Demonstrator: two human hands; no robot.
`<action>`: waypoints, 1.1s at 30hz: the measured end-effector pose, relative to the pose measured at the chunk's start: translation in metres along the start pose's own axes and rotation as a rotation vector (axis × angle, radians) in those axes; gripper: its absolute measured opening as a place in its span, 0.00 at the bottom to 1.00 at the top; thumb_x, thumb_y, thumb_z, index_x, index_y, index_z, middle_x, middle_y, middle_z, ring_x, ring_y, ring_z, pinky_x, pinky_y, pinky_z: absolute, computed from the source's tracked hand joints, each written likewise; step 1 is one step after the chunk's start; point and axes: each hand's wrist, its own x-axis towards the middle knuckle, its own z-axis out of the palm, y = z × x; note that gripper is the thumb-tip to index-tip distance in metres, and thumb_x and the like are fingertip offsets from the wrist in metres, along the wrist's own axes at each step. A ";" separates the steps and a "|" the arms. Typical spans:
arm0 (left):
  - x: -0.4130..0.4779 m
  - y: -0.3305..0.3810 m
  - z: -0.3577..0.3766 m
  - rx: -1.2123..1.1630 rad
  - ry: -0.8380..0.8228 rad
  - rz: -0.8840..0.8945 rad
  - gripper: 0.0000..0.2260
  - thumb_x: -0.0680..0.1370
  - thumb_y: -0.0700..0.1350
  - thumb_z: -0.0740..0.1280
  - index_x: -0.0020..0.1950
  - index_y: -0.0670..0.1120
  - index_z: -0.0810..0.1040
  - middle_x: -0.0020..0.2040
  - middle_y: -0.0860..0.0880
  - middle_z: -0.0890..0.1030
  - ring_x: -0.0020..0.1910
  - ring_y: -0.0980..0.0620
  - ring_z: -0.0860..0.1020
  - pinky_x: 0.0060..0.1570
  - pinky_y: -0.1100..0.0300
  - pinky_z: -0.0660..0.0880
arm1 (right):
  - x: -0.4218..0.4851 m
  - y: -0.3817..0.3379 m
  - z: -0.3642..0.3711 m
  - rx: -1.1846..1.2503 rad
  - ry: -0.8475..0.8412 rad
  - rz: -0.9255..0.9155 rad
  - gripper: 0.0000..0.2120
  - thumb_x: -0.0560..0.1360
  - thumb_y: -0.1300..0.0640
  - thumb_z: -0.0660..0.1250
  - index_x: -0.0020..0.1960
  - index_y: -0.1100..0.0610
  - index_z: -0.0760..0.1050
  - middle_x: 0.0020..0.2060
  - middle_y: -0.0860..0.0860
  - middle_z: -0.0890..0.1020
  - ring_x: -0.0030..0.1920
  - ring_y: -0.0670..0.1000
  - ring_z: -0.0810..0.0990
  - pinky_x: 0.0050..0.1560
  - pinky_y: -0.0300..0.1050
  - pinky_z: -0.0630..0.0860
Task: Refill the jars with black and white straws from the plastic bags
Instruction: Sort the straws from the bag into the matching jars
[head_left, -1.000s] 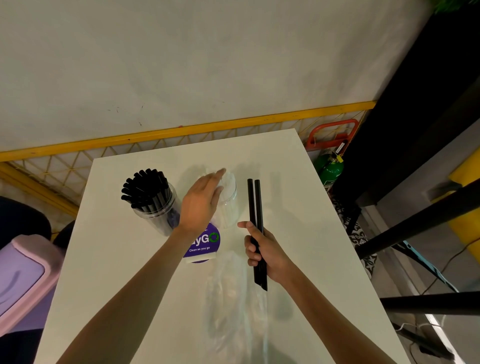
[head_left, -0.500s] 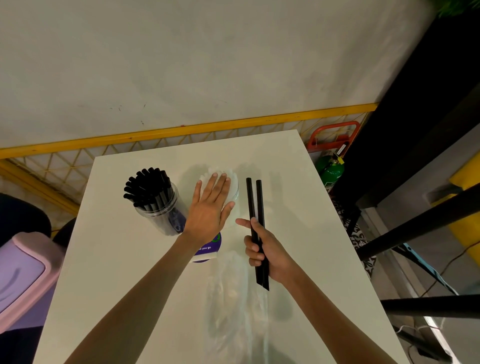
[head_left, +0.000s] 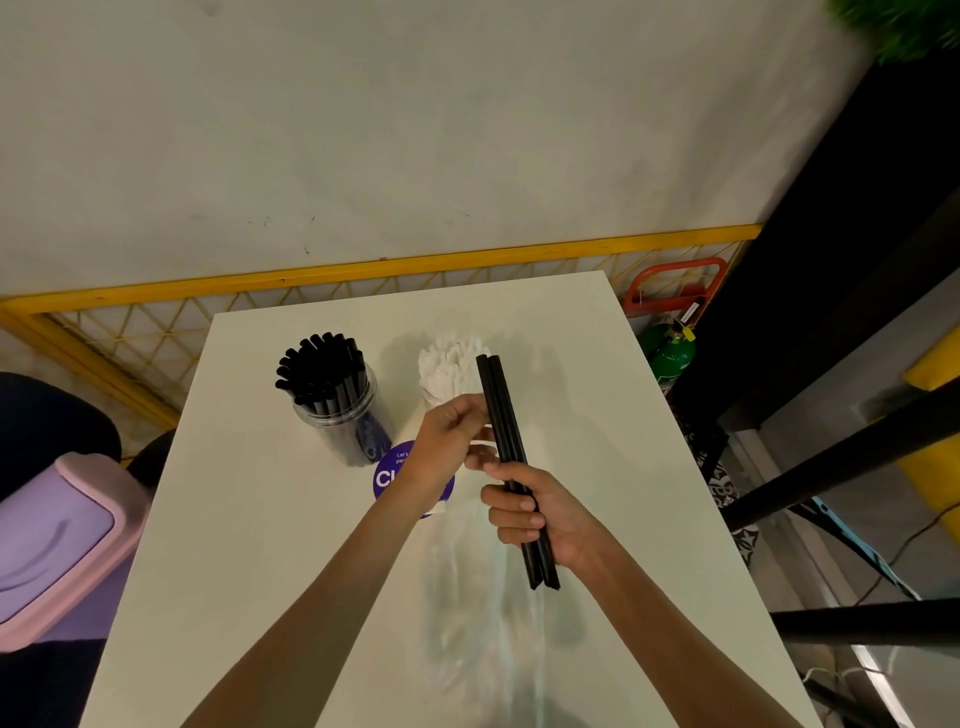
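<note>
Two long black straws (head_left: 501, 415) are gripped in my right hand (head_left: 535, 514) and held tilted over the table. My left hand (head_left: 447, 441) is curled against their shaft just above my right hand, its fingertips pinching them. Behind my hands stands a clear jar of white straws (head_left: 449, 366), partly hidden by my left hand. To its left is a clear jar full of black straws (head_left: 332, 395). A clear, flattened plastic bag (head_left: 478, 603) lies on the white table (head_left: 234, 545) below my hands.
A round purple label (head_left: 387, 475) shows under my left wrist. A pink and purple bin (head_left: 57, 535) stands beside the table's left edge. On the floor to the right are a green cylinder (head_left: 667, 353), a red frame (head_left: 675, 280) and black furniture.
My left hand lifted off the top of the white-straw jar and came across to the black straws. My right hand raised the straws slightly towards it.
</note>
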 end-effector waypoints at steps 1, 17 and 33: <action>-0.002 -0.001 -0.001 -0.045 -0.012 -0.009 0.09 0.80 0.36 0.58 0.49 0.41 0.77 0.43 0.44 0.80 0.38 0.49 0.78 0.26 0.66 0.73 | -0.001 0.001 -0.001 0.009 -0.022 0.013 0.07 0.70 0.58 0.64 0.43 0.52 0.80 0.17 0.44 0.61 0.15 0.41 0.59 0.16 0.31 0.57; 0.009 0.052 -0.015 0.069 0.123 0.070 0.07 0.78 0.33 0.61 0.55 0.37 0.75 0.40 0.45 0.79 0.33 0.55 0.81 0.37 0.65 0.80 | -0.014 -0.003 -0.017 0.011 -0.040 -0.005 0.17 0.70 0.60 0.57 0.57 0.54 0.75 0.21 0.46 0.65 0.17 0.40 0.61 0.16 0.32 0.60; 0.057 0.110 -0.054 0.495 0.480 0.754 0.13 0.78 0.37 0.64 0.62 0.40 0.70 0.41 0.55 0.76 0.39 0.60 0.79 0.43 0.59 0.80 | 0.011 -0.010 -0.027 -0.107 0.258 -0.098 0.14 0.80 0.57 0.52 0.58 0.53 0.74 0.20 0.46 0.63 0.18 0.42 0.60 0.18 0.33 0.60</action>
